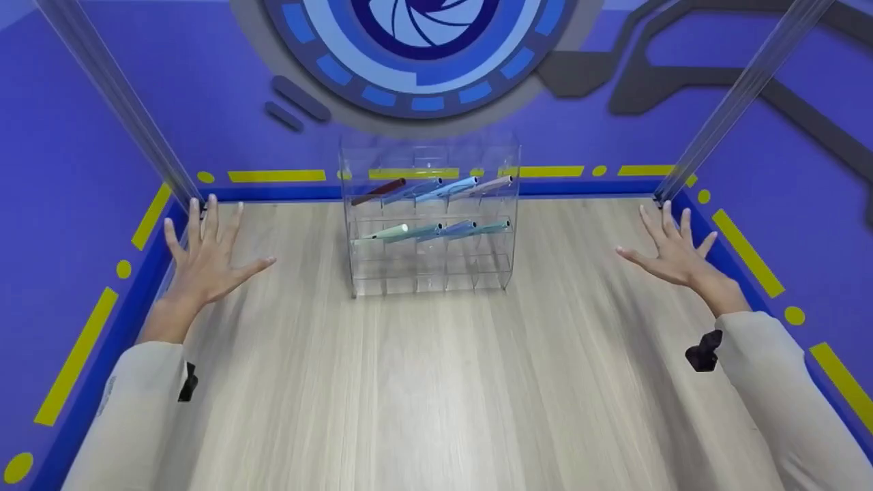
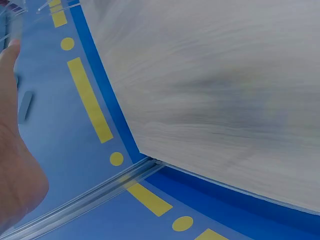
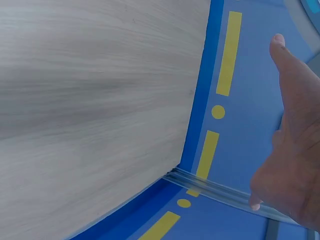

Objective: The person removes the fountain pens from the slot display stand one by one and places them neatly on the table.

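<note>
Both hands are held out over the table with fingers spread and nothing in them. My left hand (image 1: 208, 266) is at the left side, near the back left corner. On the other side, my right hand (image 1: 675, 258) spreads near the back right corner. Between them, well apart from either hand, stands a clear compartmented rack (image 1: 431, 262). Several pens lie tilted in its two upper rows: a dark red pen (image 1: 379, 191) at the upper left, a light blue pen (image 1: 447, 189), and a pale green pen (image 1: 390, 232) in the row below, among others.
A wood-grain table (image 1: 423, 382) stretches in front of the rack. Blue walls with yellow marks (image 1: 276, 176) enclose it at the back and both sides. Clear corner posts (image 1: 743, 102) rise at the back corners. A black clip-like piece (image 1: 704, 351) sits by the right sleeve.
</note>
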### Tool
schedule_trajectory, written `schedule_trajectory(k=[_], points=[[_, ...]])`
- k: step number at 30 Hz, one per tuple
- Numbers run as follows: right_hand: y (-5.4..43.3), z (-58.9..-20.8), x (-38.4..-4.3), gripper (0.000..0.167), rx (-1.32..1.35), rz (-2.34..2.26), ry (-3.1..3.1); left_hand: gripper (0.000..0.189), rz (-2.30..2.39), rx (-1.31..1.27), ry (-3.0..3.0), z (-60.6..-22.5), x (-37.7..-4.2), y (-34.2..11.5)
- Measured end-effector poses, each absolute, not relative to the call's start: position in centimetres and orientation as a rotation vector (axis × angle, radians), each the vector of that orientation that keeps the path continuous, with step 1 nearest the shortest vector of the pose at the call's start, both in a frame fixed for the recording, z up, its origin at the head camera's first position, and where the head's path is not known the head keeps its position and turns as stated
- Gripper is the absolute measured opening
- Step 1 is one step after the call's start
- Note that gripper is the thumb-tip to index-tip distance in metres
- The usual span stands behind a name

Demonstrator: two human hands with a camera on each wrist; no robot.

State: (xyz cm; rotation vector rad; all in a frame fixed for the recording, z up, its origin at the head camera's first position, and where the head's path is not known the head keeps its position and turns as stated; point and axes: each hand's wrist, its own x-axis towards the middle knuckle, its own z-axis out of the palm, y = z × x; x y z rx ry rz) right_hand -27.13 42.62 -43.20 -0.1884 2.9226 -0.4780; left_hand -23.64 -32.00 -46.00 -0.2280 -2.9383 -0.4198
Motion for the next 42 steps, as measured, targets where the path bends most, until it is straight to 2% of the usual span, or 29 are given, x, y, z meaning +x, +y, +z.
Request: schedule_trajectory(k=[10,17,23,30,42], points=[[42.6,-43.4,-27.3,0.101,-0.241,-0.527,2.914,0.106,-0.638,-0.184,-2.933,-45.6,-23.1,-31.5],[42.5,-43.7,-27.6,0.102,-0.262,-0.665,2.88,0.105,-0.96,-0.176,-2.918,-46.2,-22.7,-31.4],[41.4,-44.3,-27.7,0.097,-0.251,-0.911,2.751,0.102,-1.224,-0.131,-2.914,-46.6,-22.0,-31.1],[41.6,-45.4,-26.8,0.093,-0.229,-1.104,2.65,0.095,-1.533,-0.117,-2.846,-47.1,-22.7,-29.8],[40.3,-45.9,-26.5,0.082,-0.254,-1.238,2.554,0.083,-1.622,-0.202,-2.773,-48.7,-23.3,-27.3]])
